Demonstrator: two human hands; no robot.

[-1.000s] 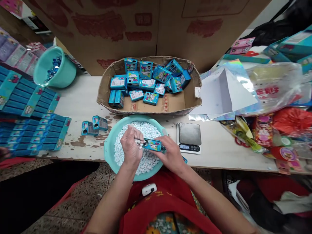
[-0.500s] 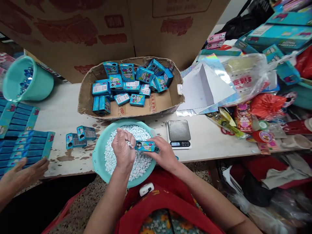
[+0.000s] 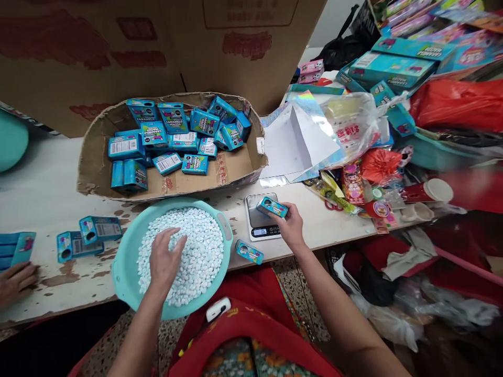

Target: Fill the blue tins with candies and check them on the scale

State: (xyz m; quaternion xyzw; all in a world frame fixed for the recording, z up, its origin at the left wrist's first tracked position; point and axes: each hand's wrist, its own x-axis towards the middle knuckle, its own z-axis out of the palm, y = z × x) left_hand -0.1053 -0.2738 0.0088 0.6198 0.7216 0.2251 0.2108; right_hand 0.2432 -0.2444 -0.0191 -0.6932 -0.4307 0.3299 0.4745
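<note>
My left hand (image 3: pixel 167 259) hovers over or just touches the heap of small white candies (image 3: pixel 192 246), fingers curved and apart, holding nothing I can see. The candies fill a mint-green basin (image 3: pixel 129 285). In my right hand (image 3: pixel 290 222) is a small blue candy box (image 3: pixel 272 206) with a round hole at its end, held over the digital scale (image 3: pixel 257 209); whether it touches the plate I cannot tell. A second blue box (image 3: pixel 249 252) lies between basin and scale, near the table edge.
Behind the basin, a cut-down cardboard tray (image 3: pixel 257 162) holds several blue boxes. Two more boxes (image 3: pixel 100 229) lie left of the basin. At the far left rests another person's hand (image 3: pixel 18 285). Papers (image 3: pixel 288 139), plastic bags and packaging crowd the right side.
My right hand has carried the blue box from above the basin to the scale. My left hand has opened and come down toward the candies. The view has swung right.
</note>
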